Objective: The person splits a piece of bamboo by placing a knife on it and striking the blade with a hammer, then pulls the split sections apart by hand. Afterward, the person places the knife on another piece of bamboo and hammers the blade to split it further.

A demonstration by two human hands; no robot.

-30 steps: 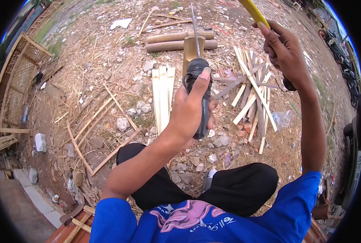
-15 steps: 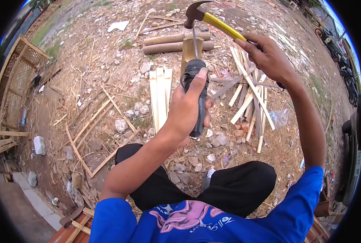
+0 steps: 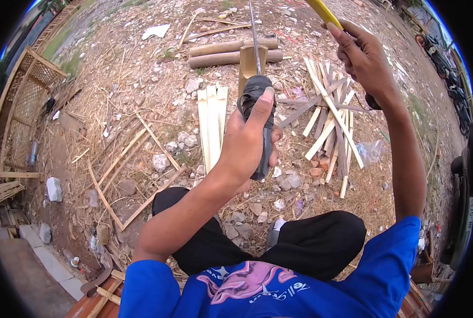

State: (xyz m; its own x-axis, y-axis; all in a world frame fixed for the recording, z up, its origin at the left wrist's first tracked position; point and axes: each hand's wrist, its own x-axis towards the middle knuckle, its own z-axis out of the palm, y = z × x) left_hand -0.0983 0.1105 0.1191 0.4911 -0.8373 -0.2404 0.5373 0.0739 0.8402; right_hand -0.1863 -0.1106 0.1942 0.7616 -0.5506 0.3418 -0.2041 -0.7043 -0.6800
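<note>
My left hand (image 3: pixel 247 135) is closed around the black-wrapped handle of a machete (image 3: pixel 258 87), thumb lying along the top. Its thin blade points away from me and rests edge-down at the top end of an upright split bamboo piece (image 3: pixel 245 70). Up at the right, my right hand (image 3: pixel 366 61) grips a hammer by its yellow handle (image 3: pixel 323 9). The hammer's head is beyond the top of the view.
Two bamboo poles (image 3: pixel 234 54) lie behind the upright piece. Pale split strips (image 3: pixel 211 124) are at its left, and a crossed pile of strips (image 3: pixel 329 124) at its right. Stones (image 3: pixel 161 162) and straw litter the ground. A woven bamboo frame (image 3: pixel 22 114) stands far left.
The hammer has risen off the machete's blade, up and to the right, and its head has left the view. My left hand and the machete have hardly moved.
</note>
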